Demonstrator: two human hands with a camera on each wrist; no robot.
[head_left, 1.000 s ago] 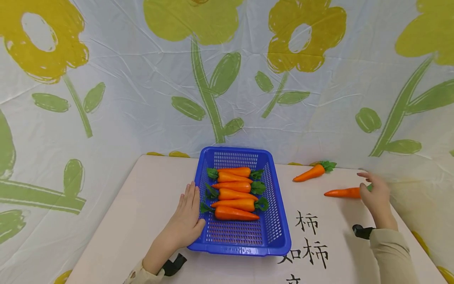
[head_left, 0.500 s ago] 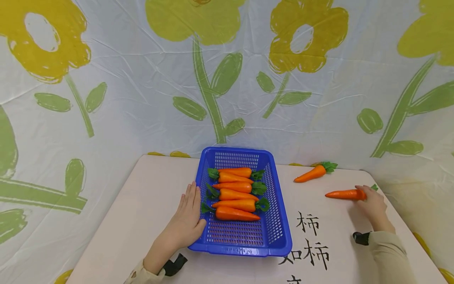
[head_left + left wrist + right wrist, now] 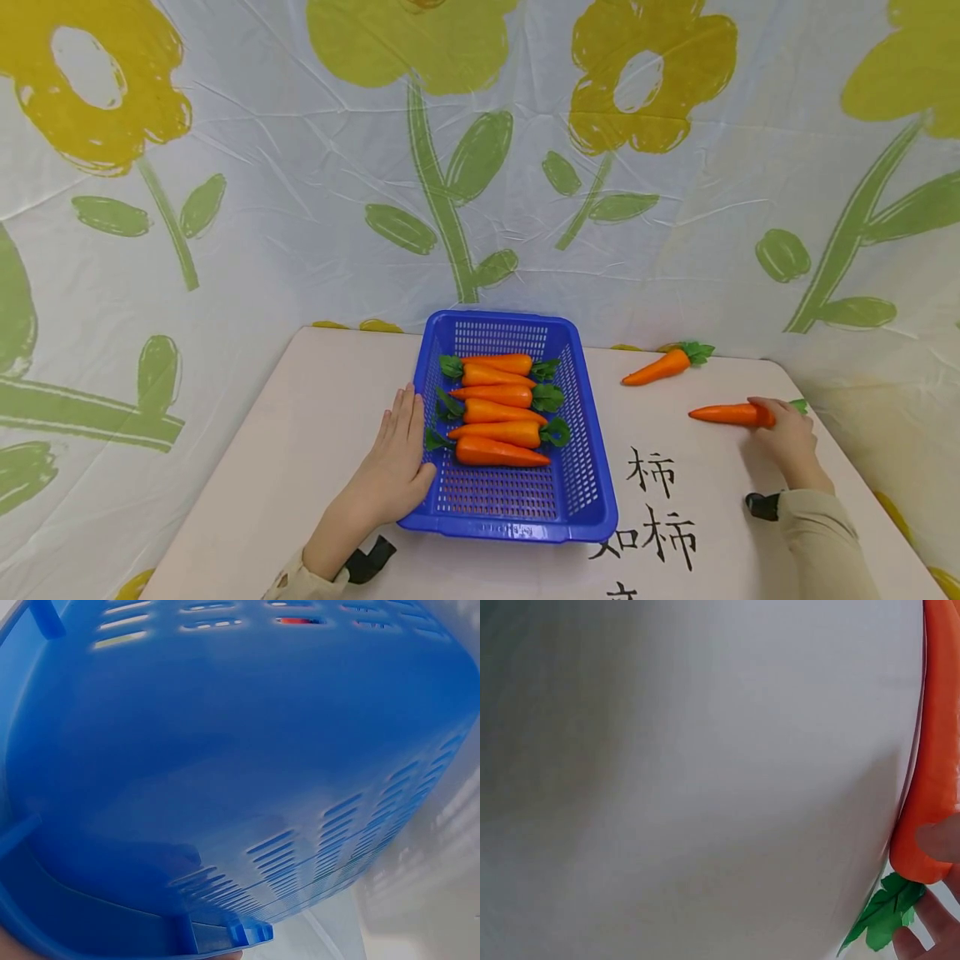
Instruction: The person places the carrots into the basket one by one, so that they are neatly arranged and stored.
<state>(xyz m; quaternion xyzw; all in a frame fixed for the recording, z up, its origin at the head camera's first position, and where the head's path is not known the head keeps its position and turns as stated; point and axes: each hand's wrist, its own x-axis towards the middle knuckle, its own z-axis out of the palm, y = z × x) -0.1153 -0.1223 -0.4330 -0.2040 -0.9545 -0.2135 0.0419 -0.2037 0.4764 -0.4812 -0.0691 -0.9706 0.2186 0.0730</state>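
At the right side of the table, my right hand [image 3: 787,437] holds an orange carrot [image 3: 723,413] near its leafy end, the tip pointing left. In the right wrist view, the thumb lies on the thick end of that carrot [image 3: 934,750], and fingers show beside its green leaves [image 3: 889,909]. My left hand [image 3: 392,473] rests with straight fingers along the left rim of a blue plastic basket [image 3: 517,530]. Several carrots [image 3: 501,451] lie across the basket in a row, leaves to either side. The basket's slotted outer wall [image 3: 225,735] fills most of the left wrist view.
Another carrot [image 3: 657,367] with green leaves lies near the back edge, right of the basket. Black brushed characters [image 3: 651,468] mark the pale tabletop [image 3: 300,417]. A flower-printed cloth [image 3: 285,167] hangs close behind the table and at its sides.
My right hand has come down from above the carrot's leafy end and taken hold of it. The carrot has barely shifted. My left hand and the basket stay in place.
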